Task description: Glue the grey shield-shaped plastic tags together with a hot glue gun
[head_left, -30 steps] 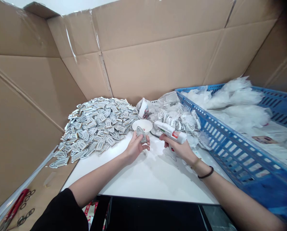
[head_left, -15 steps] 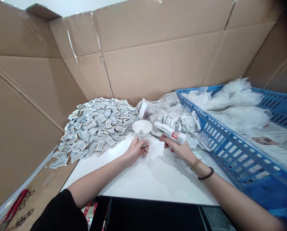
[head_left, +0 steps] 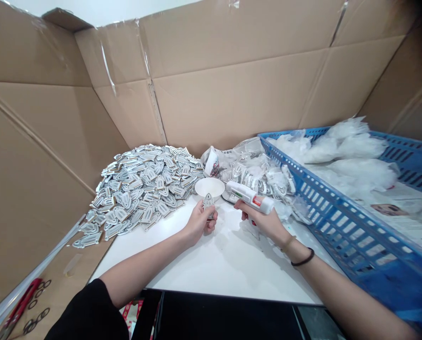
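My left hand (head_left: 201, 222) pinches a small grey-and-white flat piece (head_left: 208, 202), pointed at the top, with its lower part hidden behind fingers and thumb. In my right hand (head_left: 260, 219) is a white glue gun (head_left: 248, 194) with green and red labels, its thin nozzle aimed left. The nozzle tip is near the right rim of a shallow white dish (head_left: 211, 185) and apart from the held piece. Close behind my left hand lies a large heap of similar flat pieces (head_left: 147, 184).
Clear plastic bags with grey-white parts (head_left: 257, 172) lie behind the glue gun. A blue crate (head_left: 352, 231) holding white plastic bags stands on the right. Cardboard walls (head_left: 232, 85) enclose the white table (head_left: 211, 269). Red-handled scissors (head_left: 21, 304) and dark rings (head_left: 37, 318) lie lower left.
The flat piece in my left hand has tilted and turned slightly, with the thumb now further over it. My right hand and the glue gun stay nearly where they were.
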`<state>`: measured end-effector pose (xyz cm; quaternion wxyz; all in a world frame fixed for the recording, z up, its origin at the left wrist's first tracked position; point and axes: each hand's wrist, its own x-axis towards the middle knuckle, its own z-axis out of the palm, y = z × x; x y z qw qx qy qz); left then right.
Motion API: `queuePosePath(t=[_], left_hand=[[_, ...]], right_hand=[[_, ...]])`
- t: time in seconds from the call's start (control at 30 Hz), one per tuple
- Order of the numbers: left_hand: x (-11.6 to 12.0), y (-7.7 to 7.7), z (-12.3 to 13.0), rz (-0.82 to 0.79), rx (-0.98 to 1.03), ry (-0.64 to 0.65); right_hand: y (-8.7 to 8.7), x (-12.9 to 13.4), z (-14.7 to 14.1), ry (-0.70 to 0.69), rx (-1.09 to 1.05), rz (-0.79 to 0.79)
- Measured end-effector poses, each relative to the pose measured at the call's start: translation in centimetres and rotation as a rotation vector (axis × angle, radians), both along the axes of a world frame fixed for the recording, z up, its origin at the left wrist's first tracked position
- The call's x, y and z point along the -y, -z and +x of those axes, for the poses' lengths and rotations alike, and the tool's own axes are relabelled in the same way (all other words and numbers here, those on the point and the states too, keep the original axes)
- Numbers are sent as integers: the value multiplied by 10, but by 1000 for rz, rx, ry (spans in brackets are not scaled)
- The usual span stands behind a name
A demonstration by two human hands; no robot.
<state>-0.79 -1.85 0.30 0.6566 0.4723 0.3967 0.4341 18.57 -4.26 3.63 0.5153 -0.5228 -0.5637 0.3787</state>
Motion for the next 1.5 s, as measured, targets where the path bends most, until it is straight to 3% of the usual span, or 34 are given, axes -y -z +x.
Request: queuePosePath(t=[0.27,0.53,0.9,1.2,1.5], left_hand=[[-1,3,1,20,46,14],[4,2,3,11,243,89],[1,-8,3,-47,122,-107],[5,-18,3,-196,240,-104],[-1,-14,0,-118,157,-101]], right_hand=[[0,0,-1,5,-10,-19],[-1,-1,-1,-4,-31,4],[3,0,1,-89,35,22],[5,1,0,-97,66,9],[3,3,0,-112,69,28]])
